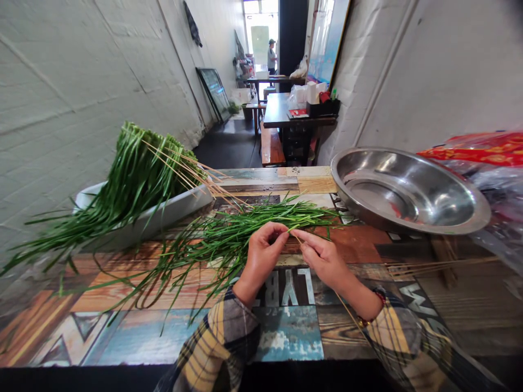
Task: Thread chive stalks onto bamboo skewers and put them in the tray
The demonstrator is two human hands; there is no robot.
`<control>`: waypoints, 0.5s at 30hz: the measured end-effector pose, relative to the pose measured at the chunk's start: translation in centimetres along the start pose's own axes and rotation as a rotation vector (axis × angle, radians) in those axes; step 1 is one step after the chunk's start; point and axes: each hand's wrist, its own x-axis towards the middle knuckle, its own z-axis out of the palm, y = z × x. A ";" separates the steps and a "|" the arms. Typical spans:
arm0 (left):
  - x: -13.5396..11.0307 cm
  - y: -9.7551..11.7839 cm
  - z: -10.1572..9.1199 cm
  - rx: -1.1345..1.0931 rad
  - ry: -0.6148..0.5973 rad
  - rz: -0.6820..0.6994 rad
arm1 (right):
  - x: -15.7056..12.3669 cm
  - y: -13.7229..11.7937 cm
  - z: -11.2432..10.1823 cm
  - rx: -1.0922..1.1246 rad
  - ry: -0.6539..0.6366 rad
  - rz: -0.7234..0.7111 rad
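the left hand point(261, 256) and the right hand point(323, 257) are meeting over the middle of the tabletop point(122, 337), and the fingers of both are closing in a pinch. the left fingers are gripping the ends of a few stalks from the loose chives point(229, 234). the right fingers are gripping a thin skewer point(349, 311), whose shaft is running back beneath the right wrist. the loose chives are lying on the tabletop just beyond the hands and fanning out to the left.

as a judgement, the threading is sitting somewhere in the middle. a thick heap of skewered chives point(134, 174) is already leaning in the white tray point(175, 209) at the left, with stick ends poking toward the centre, so a good share is looking done. the loose pile is looking sizeable, though, and spare skewers point(433, 267) are lying unused at the right, near the steel basin point(408, 188), which is showing only reflections inside.

several things are staying out of reach. the spot where the skewer tip is meeting the stalks is hiding between the fingertips, so whether any stalk is sitting on this skewer cannot be told. the number of bundles in the tray is also unclear, since the leaves are covering one another. the red bag point(482, 149) is being cut off by the right edge, and whatever is lying under the clear plastic below it is blurring out. a person point(272, 54) is standing far off by the doorway, too small to make out.
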 end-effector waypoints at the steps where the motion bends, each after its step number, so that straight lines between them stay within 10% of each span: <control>1: 0.0 0.0 0.0 0.003 -0.001 0.005 | 0.0 0.0 0.0 -0.003 0.001 -0.001; 15: 0.0 0.0 -0.2 0.010 -0.047 -0.005 | 0.1 0.5 0.0 -0.067 0.008 -0.034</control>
